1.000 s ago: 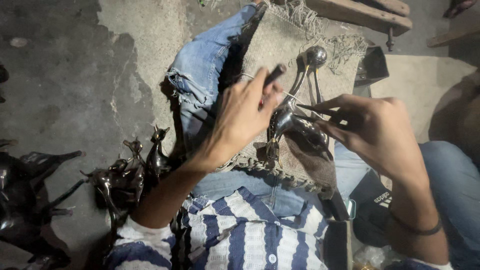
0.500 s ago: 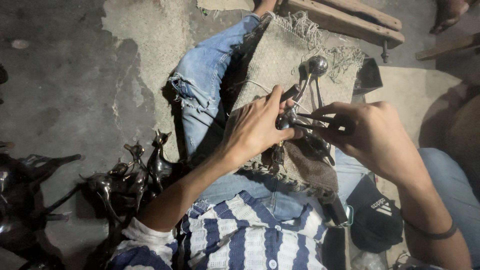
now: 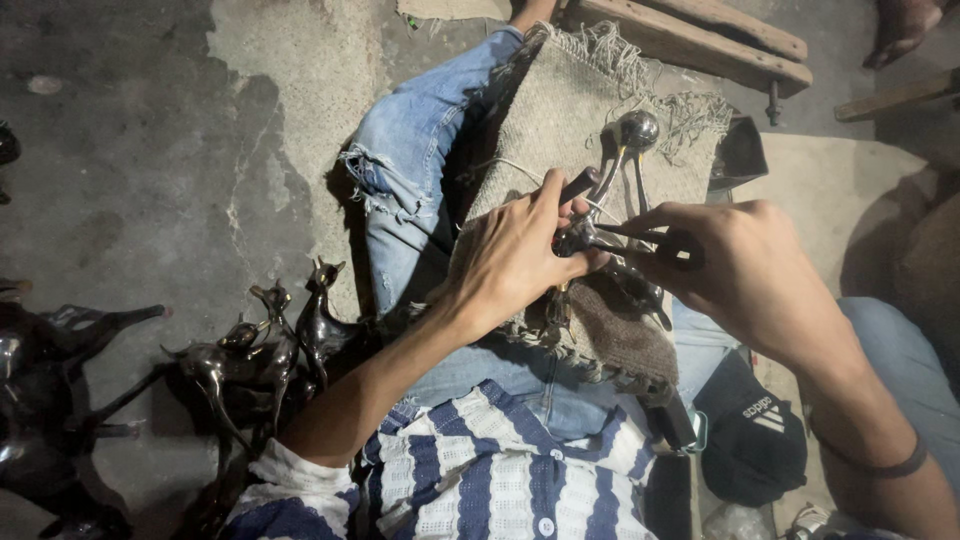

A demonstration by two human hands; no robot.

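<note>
My left hand grips a dark shiny metal figurine with a long neck and rounded head, held over a burlap cloth on my lap. My right hand holds a thin dark metal tool whose tip touches the figurine next to the left fingers. The figurine's lower body is hidden under both hands.
Several dark metal animal figurines stand on the concrete floor at my left; larger ones sit at the left edge. A wooden plank lies ahead. A black cap rests by my right knee.
The view has shifted, so hands and lap sit lower in the frame. Both hands have drawn closer together on the figurine, and the tool tip now meets it.
</note>
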